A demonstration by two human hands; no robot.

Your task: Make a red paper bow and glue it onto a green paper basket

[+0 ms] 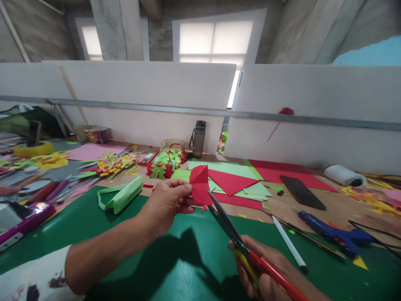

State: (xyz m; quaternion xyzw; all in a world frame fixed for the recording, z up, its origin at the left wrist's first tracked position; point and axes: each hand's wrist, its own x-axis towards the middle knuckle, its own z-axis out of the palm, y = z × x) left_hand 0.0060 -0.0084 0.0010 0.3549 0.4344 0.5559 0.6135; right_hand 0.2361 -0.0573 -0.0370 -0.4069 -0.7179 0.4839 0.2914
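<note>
Between thumb and fingers, my left hand [167, 205] pinches a small piece of red paper [199, 184] with a rounded outline and a fold across it. My right hand [266, 267] grips scissors [230, 228] with red and yellow handles. Their blades point up and left, and the tips are at the paper's lower right edge. A small red scrap [204, 208] shows just under the paper. Beneath both hands lies a green mat [188, 259], with their shadows on it. A folded light-green paper strip [127, 194] rests left of my left hand.
Red and green paper sheets [228, 182] lie behind the hands. To the right are a white pen [290, 242], a blue glue gun [335, 232] and a black phone [302, 192]. A dark bottle [199, 140] stands by the white panel. Paper flowers [112, 164] and tools crowd the left.
</note>
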